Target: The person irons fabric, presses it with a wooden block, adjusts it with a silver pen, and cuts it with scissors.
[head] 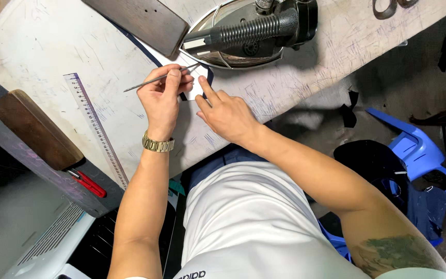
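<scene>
The left hand is pinching a thin metal tool; the right hand is pressing flat, fingers extended, on dark fabric on the worktop beside an iron.

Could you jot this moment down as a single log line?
left hand: holds thin metal tool | right hand: presses dark fabric piece | nearby: iron, ruler

Slim metal tool, glossy steel iron, matt scuffed tabletop
</scene>
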